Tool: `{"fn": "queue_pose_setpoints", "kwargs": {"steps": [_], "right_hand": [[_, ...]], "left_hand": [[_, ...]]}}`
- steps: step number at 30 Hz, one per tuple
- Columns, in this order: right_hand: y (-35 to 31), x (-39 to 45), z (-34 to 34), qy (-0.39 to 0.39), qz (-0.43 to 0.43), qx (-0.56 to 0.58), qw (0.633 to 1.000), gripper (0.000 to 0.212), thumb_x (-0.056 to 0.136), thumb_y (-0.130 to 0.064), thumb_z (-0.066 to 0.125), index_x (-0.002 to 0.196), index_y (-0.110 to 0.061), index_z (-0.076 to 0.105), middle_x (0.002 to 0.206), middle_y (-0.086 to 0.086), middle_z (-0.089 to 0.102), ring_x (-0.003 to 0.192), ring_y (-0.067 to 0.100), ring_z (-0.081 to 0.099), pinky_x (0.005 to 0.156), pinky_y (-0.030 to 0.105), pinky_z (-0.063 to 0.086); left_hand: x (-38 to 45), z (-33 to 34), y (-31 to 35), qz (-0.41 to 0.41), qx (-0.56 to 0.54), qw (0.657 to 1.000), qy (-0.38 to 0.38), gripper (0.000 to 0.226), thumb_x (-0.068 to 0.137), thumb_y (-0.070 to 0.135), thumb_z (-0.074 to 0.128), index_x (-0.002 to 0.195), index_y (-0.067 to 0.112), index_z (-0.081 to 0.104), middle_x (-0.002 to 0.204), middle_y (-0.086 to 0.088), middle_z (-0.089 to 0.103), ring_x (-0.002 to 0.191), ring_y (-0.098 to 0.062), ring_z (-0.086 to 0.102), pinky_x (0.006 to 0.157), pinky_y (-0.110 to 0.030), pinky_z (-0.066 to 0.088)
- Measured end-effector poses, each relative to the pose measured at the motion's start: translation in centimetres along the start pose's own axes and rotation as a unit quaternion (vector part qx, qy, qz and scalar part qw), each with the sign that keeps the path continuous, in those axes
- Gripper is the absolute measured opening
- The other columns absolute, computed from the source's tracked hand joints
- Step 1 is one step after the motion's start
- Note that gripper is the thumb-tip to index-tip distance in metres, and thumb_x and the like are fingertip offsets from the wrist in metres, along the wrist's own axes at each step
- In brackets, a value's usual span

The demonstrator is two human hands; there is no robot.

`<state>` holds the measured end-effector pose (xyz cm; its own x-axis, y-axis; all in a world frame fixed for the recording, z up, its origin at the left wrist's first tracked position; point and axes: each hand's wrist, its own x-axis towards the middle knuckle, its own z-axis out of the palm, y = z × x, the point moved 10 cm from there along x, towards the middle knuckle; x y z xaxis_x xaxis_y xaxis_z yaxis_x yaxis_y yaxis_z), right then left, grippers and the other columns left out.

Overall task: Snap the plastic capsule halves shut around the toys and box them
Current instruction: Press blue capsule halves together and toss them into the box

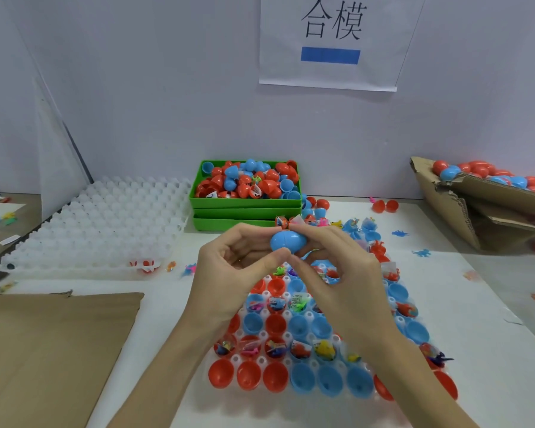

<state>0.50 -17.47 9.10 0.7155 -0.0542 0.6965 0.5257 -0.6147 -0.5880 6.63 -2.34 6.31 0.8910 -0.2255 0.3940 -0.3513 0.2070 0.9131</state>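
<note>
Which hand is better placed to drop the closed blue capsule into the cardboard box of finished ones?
Probably the right hand: it already pinches the blue capsule, and the cardboard box lies on its side, at far right. The left hand would have to cross over.

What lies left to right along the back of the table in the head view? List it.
White tray → green bin of capsule halves → loose red halves → cardboard box of closed capsules.
</note>
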Motion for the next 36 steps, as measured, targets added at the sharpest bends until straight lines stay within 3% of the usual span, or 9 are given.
{"fn": "queue_pose_setpoints", "kwargs": {"steps": [7, 12, 16, 20, 23, 26, 30, 34, 36], "right_hand": [[-1.3, -1.1, 0.2, 0.042, -0.046, -0.094, 0.994, 0.051, 0.086, -0.013, 0.082, 0.133, -0.003, 0.066, 0.12, 0.007, 0.068, 0.104, 0.017, 0.068, 0.093, 0.034, 0.059], [-1.5, -1.4, 0.0, 0.071, -0.053, -0.105, 0.991, 0.047, 0.088, -0.009, 0.076, 0.133, 0.0, 0.066, 0.121, 0.011, 0.07, 0.111, 0.02, 0.068, 0.098, 0.032, 0.057], [-1.6, -1.2, 0.0, 0.062, -0.056, -0.081, 0.993, 0.044, 0.092, -0.01, 0.067, 0.134, 0.001, 0.064, 0.122, 0.009, 0.069, 0.112, 0.019, 0.066, 0.101, 0.029, 0.054], [-1.4, -0.9, 0.6, 0.031, -0.048, -0.038, 0.998, 0.044, 0.093, -0.01, 0.069, 0.136, -0.006, 0.063, 0.117, 0.0, 0.067, 0.105, 0.006, 0.063, 0.097, 0.02, 0.053], [0.4, -0.5, 1.5, -0.031, 0.033, 0.119, 0.992, 0.039, 0.096, -0.024, 0.067, 0.135, -0.02, 0.063, 0.123, -0.007, 0.069, 0.113, 0.01, 0.067, 0.096, 0.028, 0.056], [1.3, -1.1, 4.1, -0.157, 0.151, 0.373, 0.902, 0.047, 0.1, -0.023, 0.068, 0.145, -0.024, 0.056, 0.133, 0.001, 0.07, 0.125, 0.021, 0.066, 0.102, 0.028, 0.054], [0.6, -1.8, 5.4, -0.206, 0.213, 0.583, 0.756, 0.052, 0.101, -0.011, 0.064, 0.15, -0.013, 0.047, 0.145, 0.022, 0.058, 0.139, 0.035, 0.054, 0.112, 0.034, 0.046], [-0.2, -1.7, 5.4, -0.235, 0.207, 0.638, 0.703, 0.057, 0.1, -0.004, 0.061, 0.153, 0.0, 0.04, 0.152, 0.025, 0.049, 0.144, 0.035, 0.048, 0.115, 0.035, 0.043], [-0.4, -1.8, 5.5, -0.243, 0.211, 0.645, 0.693, 0.055, 0.101, -0.002, 0.058, 0.153, 0.003, 0.04, 0.154, 0.028, 0.045, 0.145, 0.038, 0.045, 0.118, 0.038, 0.04]], "left_hand": [[-0.3, 0.7, 0.3, -0.001, 0.007, 1.0, -0.003, 0.027, 0.075, 0.019, 0.09, 0.099, 0.022, 0.078, 0.101, 0.0, 0.081, 0.095, -0.016, 0.078, 0.082, -0.019, 0.06], [-0.8, 1.3, 0.6, 0.004, 0.019, 1.0, 0.02, 0.029, 0.071, 0.023, 0.089, 0.096, 0.018, 0.075, 0.097, 0.001, 0.081, 0.091, -0.017, 0.078, 0.08, -0.019, 0.06], [-0.9, 1.4, 0.7, 0.004, 0.0, 1.0, 0.03, 0.03, 0.069, 0.022, 0.09, 0.093, 0.014, 0.073, 0.096, -0.002, 0.081, 0.09, -0.019, 0.079, 0.08, -0.021, 0.06], [-0.8, 1.3, 0.6, 0.0, 0.009, 1.0, 0.018, 0.029, 0.078, 0.026, 0.088, 0.099, 0.015, 0.072, 0.098, -0.001, 0.079, 0.094, -0.018, 0.077, 0.083, -0.022, 0.06], [-0.6, 1.1, 1.0, 0.019, 0.036, 0.999, -0.012, 0.021, 0.095, 0.038, 0.073, 0.111, 0.025, 0.073, 0.111, 0.001, 0.075, 0.108, -0.019, 0.071, 0.091, -0.028, 0.058], [-0.6, 0.9, 2.0, 0.076, 0.138, 0.987, -0.036, 0.031, 0.094, 0.046, 0.067, 0.124, 0.037, 0.067, 0.128, 0.005, 0.065, 0.125, -0.025, 0.06, 0.103, -0.037, 0.053], [-0.9, 1.6, 2.4, 0.108, 0.181, 0.975, -0.064, 0.039, 0.091, 0.048, 0.071, 0.129, 0.046, 0.064, 0.135, 0.011, 0.052, 0.132, -0.03, 0.054, 0.107, -0.043, 0.052], [-1.2, 1.3, 3.8, 0.163, 0.21, 0.964, -0.011, 0.059, 0.084, 0.047, 0.078, 0.138, 0.03, 0.058, 0.147, 0.01, 0.04, 0.145, -0.025, 0.043, 0.11, -0.038, 0.05], [-1.3, 1.6, 4.2, 0.173, 0.203, 0.963, -0.027, 0.052, 0.084, 0.044, 0.078, 0.131, 0.027, 0.061, 0.147, 0.008, 0.045, 0.144, -0.024, 0.046, 0.11, -0.038, 0.05]]}}
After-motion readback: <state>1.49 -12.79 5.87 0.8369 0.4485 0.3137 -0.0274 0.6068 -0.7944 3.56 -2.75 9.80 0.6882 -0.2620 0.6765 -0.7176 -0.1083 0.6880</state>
